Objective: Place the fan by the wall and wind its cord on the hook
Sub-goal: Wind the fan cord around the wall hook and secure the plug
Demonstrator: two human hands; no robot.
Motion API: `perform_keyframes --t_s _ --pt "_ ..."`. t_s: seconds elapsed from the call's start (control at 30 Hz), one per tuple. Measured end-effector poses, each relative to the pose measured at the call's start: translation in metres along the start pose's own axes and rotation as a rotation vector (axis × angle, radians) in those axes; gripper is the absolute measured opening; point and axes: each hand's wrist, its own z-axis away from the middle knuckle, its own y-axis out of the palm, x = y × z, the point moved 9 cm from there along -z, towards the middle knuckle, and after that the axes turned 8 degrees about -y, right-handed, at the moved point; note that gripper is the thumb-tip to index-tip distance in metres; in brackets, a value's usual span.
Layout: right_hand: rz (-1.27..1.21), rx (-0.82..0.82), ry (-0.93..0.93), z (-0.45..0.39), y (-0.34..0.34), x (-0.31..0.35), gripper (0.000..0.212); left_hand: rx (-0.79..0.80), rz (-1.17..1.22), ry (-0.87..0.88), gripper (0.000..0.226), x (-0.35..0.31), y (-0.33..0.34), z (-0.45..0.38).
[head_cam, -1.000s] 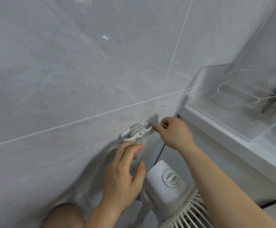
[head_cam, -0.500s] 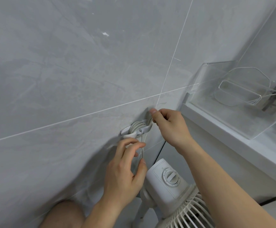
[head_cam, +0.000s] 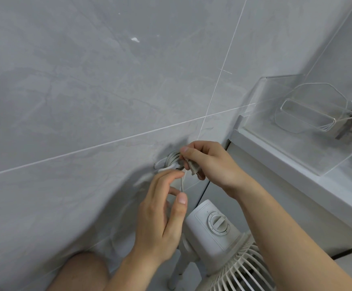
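A white fan (head_cam: 216,232) with a round dial stands on the floor against the grey tiled wall, its grille at the bottom edge. Above it a white hook (head_cam: 160,164) on the wall carries several turns of the grey cord (head_cam: 172,157). My right hand (head_cam: 210,164) is closed around the cord's plug end right beside the coil. My left hand (head_cam: 160,213) sits just below the hook, pinching the hanging strand of cord between thumb and fingers.
A white ledge (head_cam: 296,177) runs along the right, holding a clear acrylic box (head_cam: 309,122) with white cables beside it. My bare knee (head_cam: 80,271) is at the bottom left, close to the wall.
My right hand came down from above the hook to its right side, with the plug end now showing in its fingers. My left hand stayed below on the hanging strand.
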Motion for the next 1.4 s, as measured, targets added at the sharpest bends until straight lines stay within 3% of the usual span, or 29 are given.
perform_keyframes --t_s 0.27,0.43,0.73,0.87,1.0,1.3,1.4 --pt "-0.012 0.037 0.005 0.0 0.001 -0.001 0.027 0.109 0.029 0.071 0.065 -0.015 0.006 0.003" --pt "-0.016 0.037 0.008 0.002 0.0 0.001 0.031 0.117 -0.07 0.057 0.049 -0.017 0.005 0.001" --pt "0.025 0.038 -0.007 0.004 0.001 0.004 0.032 -0.097 -0.424 0.088 0.043 -0.023 -0.004 -0.004" --pt "0.021 0.03 -0.019 0.003 0.002 0.004 0.026 -0.199 -0.456 0.073 0.03 -0.022 -0.017 -0.007" --pt "0.023 0.005 -0.037 0.002 0.003 0.004 0.016 -0.275 -0.331 -0.055 0.026 -0.013 -0.033 -0.015" --pt "0.163 -0.015 -0.148 -0.002 0.008 0.009 0.013 -0.336 -0.336 -0.065 0.017 -0.007 -0.048 -0.024" --pt "0.24 0.018 -0.144 -0.002 0.009 0.005 0.024 -0.367 -0.356 -0.068 0.017 -0.006 -0.057 -0.025"
